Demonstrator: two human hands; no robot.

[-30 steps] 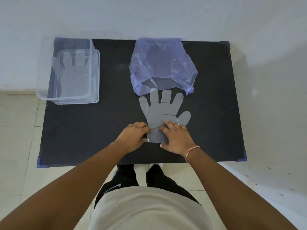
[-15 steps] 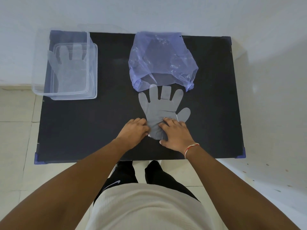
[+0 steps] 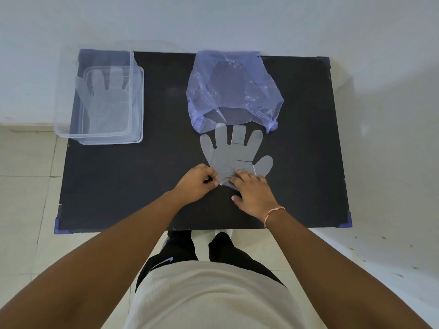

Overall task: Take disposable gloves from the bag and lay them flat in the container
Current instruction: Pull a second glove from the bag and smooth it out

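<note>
A clear disposable glove lies flat on the black table, fingers pointing away toward the mouth of a purple plastic bag. My left hand pinches the glove's cuff at its left corner. My right hand rests on the cuff's right side, fingers pressing the plastic, which wrinkles between the hands. A clear plastic container stands at the table's far left with another glove lying flat inside it.
The table stands against a white wall on a tiled floor. My legs and white shirt fill the bottom of the view. Blue corner caps mark the table's near corners.
Both hands stay at the glove's cuff. The left fingers have curled tighter on the cuff corner, and the plastic has bunched between the hands. The camera has shifted slightly.
</note>
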